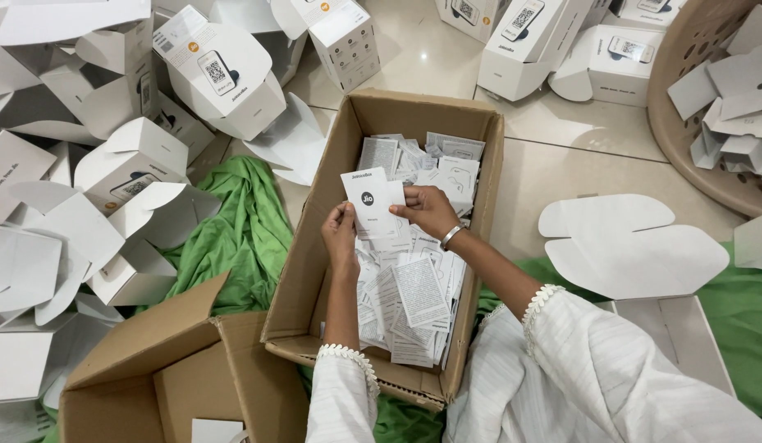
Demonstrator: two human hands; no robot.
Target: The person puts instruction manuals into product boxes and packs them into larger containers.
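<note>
A small white card (371, 202) is held upright above an open cardboard box (315, 246) of leaflets (414, 295), pinched by left hand (341, 238) and right hand (430, 212) fingers closed on opposite edges.

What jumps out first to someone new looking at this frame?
At centre, an open cardboard box packed with white paper leaflets, over which the left hand and right hand together hold a small white card. To the left, a heap of white folding cartons spills over a green cloth. A tan perforated basket sits top right.
</note>
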